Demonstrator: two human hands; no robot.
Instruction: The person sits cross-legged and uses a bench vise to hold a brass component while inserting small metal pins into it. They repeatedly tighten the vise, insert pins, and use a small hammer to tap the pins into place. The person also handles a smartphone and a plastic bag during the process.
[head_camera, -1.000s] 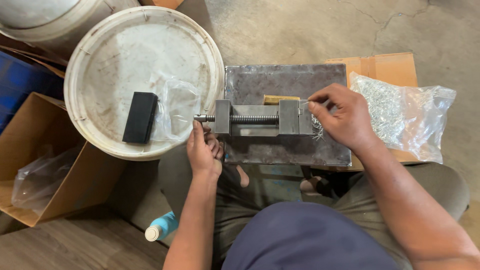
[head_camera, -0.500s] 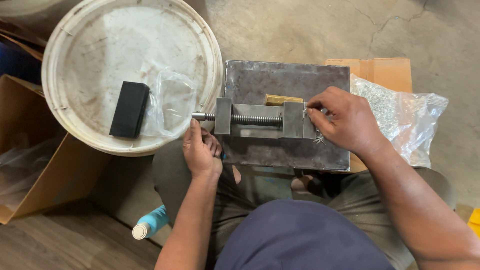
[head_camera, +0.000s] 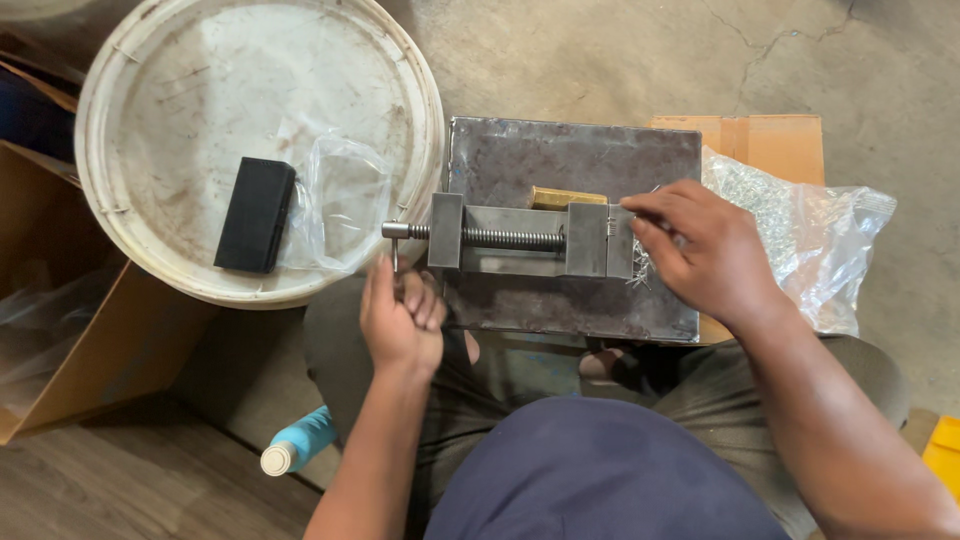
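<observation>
— Where, the small steel vise (head_camera: 520, 238)?
— Flat on the metal plate (head_camera: 570, 160), screw running left to right.
— Left hand (head_camera: 400, 320)?
— Nearer the crank end, fingers curled round the thin handle pin (head_camera: 394, 258).
— Right hand (head_camera: 700, 250)?
— At the jaw end, fingers pinched narrow on something tiny; cannot tell what.

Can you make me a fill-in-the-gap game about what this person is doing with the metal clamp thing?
1. The left hand grips the small handle at the ______ end of the vise.
2. The black block lies on the round white ______.
3. The right hand rests at the vise's right end, in front of a clear ______ bag of small metal pieces.
4. The vise sits on a grey ______ plate.

Missing words: left; lid; plastic; metal
</observation>
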